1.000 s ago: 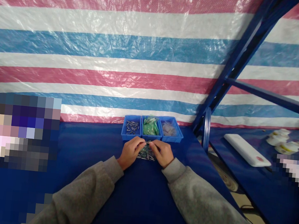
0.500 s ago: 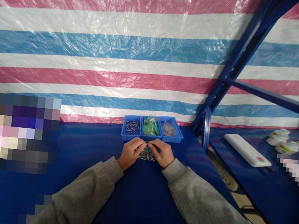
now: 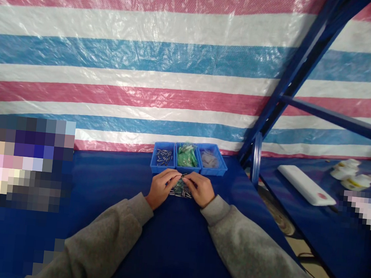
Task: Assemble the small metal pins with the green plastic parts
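My left hand (image 3: 161,188) and my right hand (image 3: 203,190) are close together over the blue table, with thumbs and fingers pinched. Between the fingertips is a small slim piece (image 3: 183,175), mostly hidden, which both hands seem to grip. Under and between my hands lies a heap of slim silver-and-dark metal pieces (image 3: 182,194) and something greenish, partly covered by the fingers. Just beyond stand three blue bins: the left bin (image 3: 162,170) holds similar metal pieces, the middle one green plastic packets (image 3: 187,155), the right one translucent small items (image 3: 209,159).
Behind the table (image 3: 174,251) hangs a striped plastic sheet (image 3: 143,95). A blue metal frame (image 3: 274,104) rises at the right. Beyond a gap, another table bears a long white box (image 3: 305,185) and white containers (image 3: 356,182). The left side is pixelated.
Both hands stay in nearly the same place. The piece between the fingertips showed as a light, thin rod before; now a short dark part shows there.
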A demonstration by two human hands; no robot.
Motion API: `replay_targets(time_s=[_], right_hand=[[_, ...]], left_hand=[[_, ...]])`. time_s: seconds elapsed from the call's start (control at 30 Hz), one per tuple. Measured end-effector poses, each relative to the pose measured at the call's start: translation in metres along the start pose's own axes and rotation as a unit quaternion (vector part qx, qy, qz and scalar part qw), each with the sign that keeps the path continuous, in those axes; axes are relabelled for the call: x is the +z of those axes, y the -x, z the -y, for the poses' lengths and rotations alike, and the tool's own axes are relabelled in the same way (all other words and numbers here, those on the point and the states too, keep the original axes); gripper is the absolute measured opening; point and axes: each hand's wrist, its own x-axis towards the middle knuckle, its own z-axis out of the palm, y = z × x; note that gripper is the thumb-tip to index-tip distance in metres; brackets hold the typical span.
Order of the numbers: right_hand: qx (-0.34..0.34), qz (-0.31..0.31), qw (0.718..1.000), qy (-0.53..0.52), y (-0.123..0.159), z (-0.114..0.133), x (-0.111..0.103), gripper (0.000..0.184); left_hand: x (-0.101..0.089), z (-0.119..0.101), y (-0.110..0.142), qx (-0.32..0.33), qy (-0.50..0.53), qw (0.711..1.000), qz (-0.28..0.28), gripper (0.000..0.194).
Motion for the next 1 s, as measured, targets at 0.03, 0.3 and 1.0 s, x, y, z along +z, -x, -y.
replay_targets(time_s=[0.03,0.3,1.0], right_hand=[[0.004,-0.003,1.0,0.005,0.0,-0.001,0.0,0.026],[0.039,-0.036,0.998,0.022,0.001,-0.002,-0.002,0.032],[-0.006,0.005,0.999,-0.04,-0.001,0.006,-0.005,0.021]], left_hand=[[0.0,0.0,0.0,-0.008,0.007,1.0,0.002,0.02],[0.004,0.004,0.004,-0.079,0.035,0.996,0.011,0.018],[0.007,0.011,0.004,-0.101,0.041,0.994,-0.003,0.018]])
